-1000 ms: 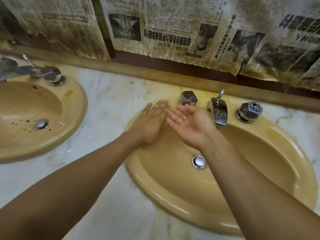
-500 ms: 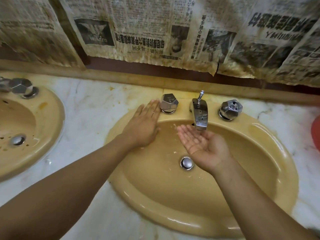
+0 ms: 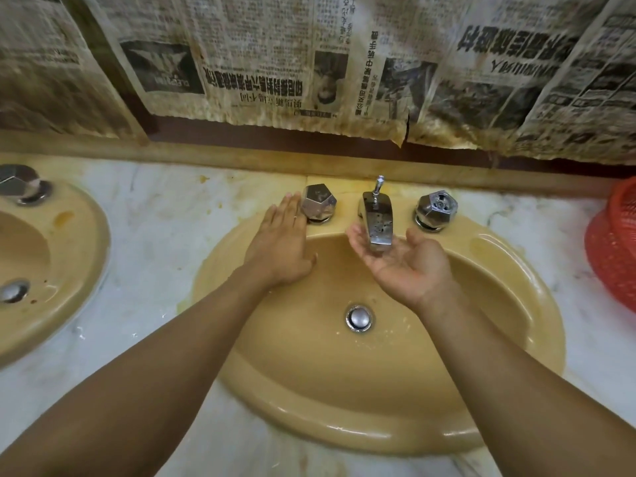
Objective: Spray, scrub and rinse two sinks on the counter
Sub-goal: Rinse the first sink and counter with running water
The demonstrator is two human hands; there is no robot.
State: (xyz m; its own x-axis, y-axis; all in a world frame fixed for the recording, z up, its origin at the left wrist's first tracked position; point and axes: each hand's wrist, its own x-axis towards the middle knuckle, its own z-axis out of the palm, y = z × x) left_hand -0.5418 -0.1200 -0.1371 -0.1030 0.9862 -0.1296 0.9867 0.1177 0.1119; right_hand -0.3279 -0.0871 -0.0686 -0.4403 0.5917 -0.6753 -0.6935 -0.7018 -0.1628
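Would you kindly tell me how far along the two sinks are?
Done: the right sink looks mostly clean. In hand: the right hand cups under the spout, the left hand rests flat on its rim. Left: the left sink shows brown specks and a stain.

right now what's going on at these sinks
Someone is working at the right sink with bare hands. The left hand lies flat on its rim beside the left knob. The right hand is cupped palm up under the spout, though no water stream shows. The left sink has brown specks in it. A red basket sits at the right edge.
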